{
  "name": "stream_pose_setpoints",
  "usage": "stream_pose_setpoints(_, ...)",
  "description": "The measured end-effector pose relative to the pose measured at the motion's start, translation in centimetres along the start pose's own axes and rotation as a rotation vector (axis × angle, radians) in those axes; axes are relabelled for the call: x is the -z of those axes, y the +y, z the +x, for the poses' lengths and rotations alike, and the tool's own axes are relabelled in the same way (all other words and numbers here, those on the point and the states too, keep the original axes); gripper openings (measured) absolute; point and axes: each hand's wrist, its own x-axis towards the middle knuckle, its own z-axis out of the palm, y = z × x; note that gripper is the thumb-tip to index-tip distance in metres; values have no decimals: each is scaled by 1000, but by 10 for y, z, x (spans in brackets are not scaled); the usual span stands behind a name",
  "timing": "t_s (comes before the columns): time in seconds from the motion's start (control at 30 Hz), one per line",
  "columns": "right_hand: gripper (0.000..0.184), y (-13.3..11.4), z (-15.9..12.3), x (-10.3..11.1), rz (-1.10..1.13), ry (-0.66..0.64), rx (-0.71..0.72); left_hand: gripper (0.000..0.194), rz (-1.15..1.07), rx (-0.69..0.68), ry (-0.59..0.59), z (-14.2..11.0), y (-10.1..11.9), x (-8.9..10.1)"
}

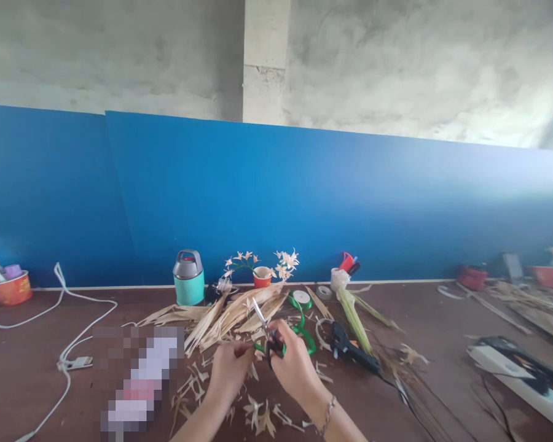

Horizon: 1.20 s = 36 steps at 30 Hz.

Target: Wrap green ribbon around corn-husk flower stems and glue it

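In my right hand [295,365] is a pair of scissors [258,312], fingers wrapped round the dark handles and the blades pointing up and away. A green ribbon [309,341] runs from its spool [300,299] in a loop behind that hand. My left hand [230,368], close beside it, pinches the ribbon's near end between thumb and fingers; what else may lie in the pinch is hidden. Dried husk strips [244,313] lie beyond both hands. Small cut husk flowers [260,417] and scraps are scattered on the brown table below them.
A black glue gun [352,350] with its cord lies right of my hands, near green-white stalks [354,316]. Behind stand a teal flask [188,282], a red cup [262,279] with flower sprays, and a white holder [338,279]. A white cable [69,344] crosses the left; a power strip [525,380] lies right.
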Motion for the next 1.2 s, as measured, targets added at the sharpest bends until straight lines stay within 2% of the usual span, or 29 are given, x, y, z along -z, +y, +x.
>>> stream_pose_setpoints(0.17,34,19,10,7,49,42,-74,25,8,-22,-18,4,0,4)
stream_pose_setpoints(0.37,45,46,21,36,-240,-44,-84,24,-7,-20,-141,-1,5,5)
stream_pose_setpoints(0.53,51,47,22,25,-297,-130,-34,23,-34,13,-256,-10,11,1)
stream_pose_setpoints(0.63,45,47,21,17,-311,-163,-21,24,-71,39,-289,-11,11,0)
stream_pose_setpoints(0.73,41,50,20,17,-295,-233,-23,23,-85,47,-295,-10,11,0)
stream_pose_setpoints(0.97,48,55,19,21,-157,-385,6,24,-94,68,-280,-12,16,1)
stream_pose_setpoints(1.2,43,58,19,20,-64,-409,-37,24,-95,72,-286,-14,18,0)
